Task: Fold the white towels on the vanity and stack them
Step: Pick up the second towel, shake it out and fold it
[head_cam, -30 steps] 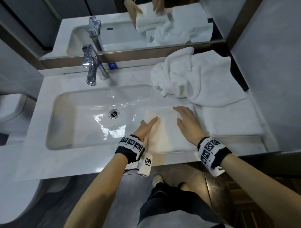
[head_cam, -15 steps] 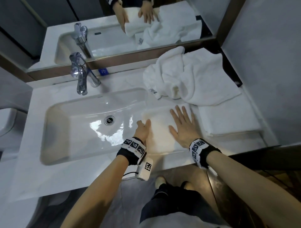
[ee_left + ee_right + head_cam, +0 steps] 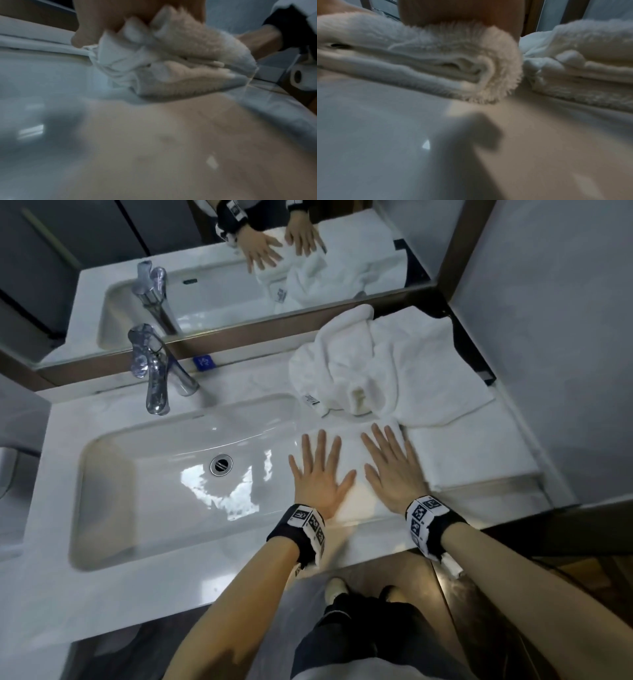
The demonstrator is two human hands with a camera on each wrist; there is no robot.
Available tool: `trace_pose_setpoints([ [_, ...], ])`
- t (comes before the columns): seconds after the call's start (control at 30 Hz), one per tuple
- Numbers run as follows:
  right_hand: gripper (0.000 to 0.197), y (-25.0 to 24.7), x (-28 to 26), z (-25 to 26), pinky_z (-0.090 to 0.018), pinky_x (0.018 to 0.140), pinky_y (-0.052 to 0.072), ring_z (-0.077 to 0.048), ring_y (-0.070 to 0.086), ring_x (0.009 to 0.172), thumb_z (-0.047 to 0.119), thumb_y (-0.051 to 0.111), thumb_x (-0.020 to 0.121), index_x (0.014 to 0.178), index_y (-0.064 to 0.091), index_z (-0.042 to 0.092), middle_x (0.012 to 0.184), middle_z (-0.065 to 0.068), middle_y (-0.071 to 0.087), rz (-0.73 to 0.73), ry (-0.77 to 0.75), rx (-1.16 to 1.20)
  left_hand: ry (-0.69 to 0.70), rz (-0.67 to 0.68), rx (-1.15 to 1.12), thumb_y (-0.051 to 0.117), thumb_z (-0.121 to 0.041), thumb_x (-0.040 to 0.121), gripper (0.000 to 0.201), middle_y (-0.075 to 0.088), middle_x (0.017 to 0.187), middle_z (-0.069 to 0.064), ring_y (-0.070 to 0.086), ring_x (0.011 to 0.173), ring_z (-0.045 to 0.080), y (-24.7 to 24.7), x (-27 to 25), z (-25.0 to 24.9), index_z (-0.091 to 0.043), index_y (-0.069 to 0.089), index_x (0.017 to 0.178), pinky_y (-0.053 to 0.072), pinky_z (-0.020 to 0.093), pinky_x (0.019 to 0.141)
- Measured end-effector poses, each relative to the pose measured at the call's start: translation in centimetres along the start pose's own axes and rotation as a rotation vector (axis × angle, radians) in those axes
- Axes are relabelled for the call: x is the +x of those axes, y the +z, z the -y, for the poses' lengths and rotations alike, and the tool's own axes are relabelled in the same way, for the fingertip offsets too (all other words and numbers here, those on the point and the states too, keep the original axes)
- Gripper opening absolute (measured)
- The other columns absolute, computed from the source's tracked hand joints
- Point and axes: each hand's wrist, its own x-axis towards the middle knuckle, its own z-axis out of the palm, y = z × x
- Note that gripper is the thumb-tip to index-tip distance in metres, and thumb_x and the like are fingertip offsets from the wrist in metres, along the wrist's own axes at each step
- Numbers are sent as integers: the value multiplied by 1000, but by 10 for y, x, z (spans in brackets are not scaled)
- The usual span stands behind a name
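Now my left hand [image 3: 317, 474], edge-on a second ago, lies flat with fingers spread beside my right hand [image 3: 394, 470] on the folded towel [image 3: 352, 453] at center frame, so it seems ready for stacking.

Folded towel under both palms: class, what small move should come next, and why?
Probably lift the folded towel onto the folded one beside it. Left hand and right hand lie flat on it, so it looks pressed; a crumpled towel still waits behind.

Bathroom. White marble-look vanity desk [image 3: 102, 594] with inset rectangular basin [image 3: 164, 474], chrome mixer tap [image 3: 156, 374], round metal drain [image 3: 221, 464]. Wall mirror [image 3: 239, 268] behind, brown-framed. White terry towels [image 3: 394, 371] heaped at back right. Grey walls; toilet paper roll [image 3: 298, 77] below desk edge.
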Motion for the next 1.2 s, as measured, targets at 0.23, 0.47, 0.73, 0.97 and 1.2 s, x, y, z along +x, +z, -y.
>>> trace_pose_setpoints([
  [0.23, 49, -33, -5, -33, -39, 119, 20, -20, 14, 146, 23, 44, 97, 145, 34, 20, 159, 0, 18, -78, 55, 348, -155, -133, -588, 56, -50, 87, 96, -27, 156, -8, 5, 139, 6, -15, -3, 2, -38, -21, 144, 11, 32, 114],
  [0.47, 63, -74, 19, -98, -45, 98, 41, -32, 33, 128, 22, 67, 83, 139, 39, 16, 142, -11, 37, -135, 361, 271, -819, 173, -1053, 78, -58, 62, 99, 57, 129, 18, 58, 114, 36, -53, 17, 17, 0, 42, 134, 48, 44, 98],
  [0.73, 36, -100, 70, -120, -39, 80, 46, -32, 54, 109, 25, 59, 89, 123, 50, 18, 117, -11, 58, 18, 210, 225, -638, -91, -1159, 65, -34, 86, 39, 65, 106, 10, 65, 92, 27, -62, 19, -5, -12, 49, 115, 55, 39, 73],
  [0.97, 20, -115, 113, -98, -31, 74, 36, -34, 60, 98, 14, 53, 90, 108, 56, 6, 105, -15, 66, -39, 97, 314, -525, -140, -1272, 59, -21, 92, 32, 65, 109, 10, 67, 89, 22, -80, 13, -21, -14, 48, 121, 57, 29, 71],
  [1.2, 27, -109, 173, -64, -37, 89, 42, -37, 54, 113, 13, 46, 94, 119, 54, 7, 122, -18, 61, 99, 108, 527, -508, -234, -1279, 57, -17, 93, 34, 65, 115, 13, 65, 96, 23, -102, 2, -22, -7, 51, 126, 55, 27, 79],
])
